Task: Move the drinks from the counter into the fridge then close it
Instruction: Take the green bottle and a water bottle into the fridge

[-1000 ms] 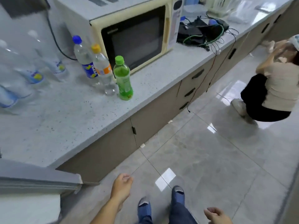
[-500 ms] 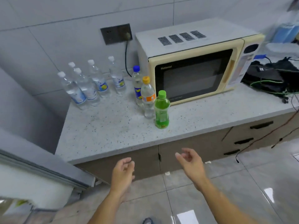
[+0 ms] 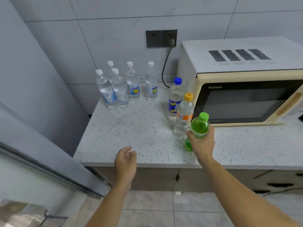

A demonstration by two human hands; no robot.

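Right hand (image 3: 202,145) grips green bottle (image 3: 199,126); left hand (image 3: 126,161) loosely open, empty; apparently all eight drinks left on counter (image 3: 139,136).

The speckled desk (image 3: 131,128) carries five water bottles (image 3: 124,86), a Pepsi bottle (image 3: 174,99), an orange-capped bottle (image 3: 184,115), a green bottle (image 3: 199,126) and a microwave (image 3: 246,82).
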